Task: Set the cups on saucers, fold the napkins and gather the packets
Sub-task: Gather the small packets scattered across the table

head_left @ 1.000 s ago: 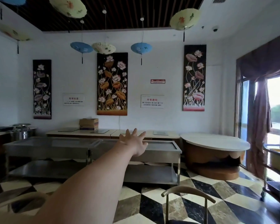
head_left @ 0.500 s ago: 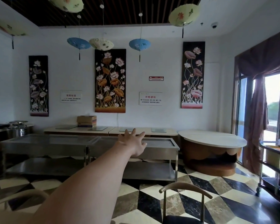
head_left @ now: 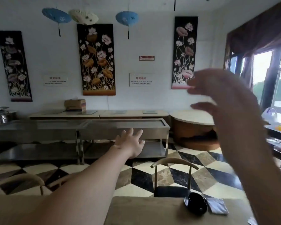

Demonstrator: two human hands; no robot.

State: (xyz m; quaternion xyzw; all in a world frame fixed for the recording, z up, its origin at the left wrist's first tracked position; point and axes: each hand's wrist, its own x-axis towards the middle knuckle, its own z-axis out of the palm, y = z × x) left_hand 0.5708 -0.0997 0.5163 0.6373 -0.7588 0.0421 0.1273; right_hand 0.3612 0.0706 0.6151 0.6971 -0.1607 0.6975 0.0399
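Note:
My left hand [head_left: 131, 144] is stretched far forward at mid-height, fingers spread, holding nothing. My right hand [head_left: 221, 95] is raised at the right, blurred by motion, fingers loose and empty. At the bottom of the view a wooden table [head_left: 144, 211] shows its far edge. On it a dark cup [head_left: 196, 199] stands on a dark saucer [head_left: 199, 209]. A grey napkin [head_left: 216, 206] lies flat just to the right of the saucer. Both hands are well above and apart from these. No packets can be made out.
A chair [head_left: 173, 169] with a curved wooden back stands at the table's far side; another chair back [head_left: 21, 179] is at the left. Steel counters [head_left: 81, 127] run across the room. A round table [head_left: 193, 117] and a trolley [head_left: 277, 132] stand right.
The view has tilted down, bringing the table with cup, saucer and napkin into sight. My right hand has come up into view at the right. My left arm stays stretched forward.

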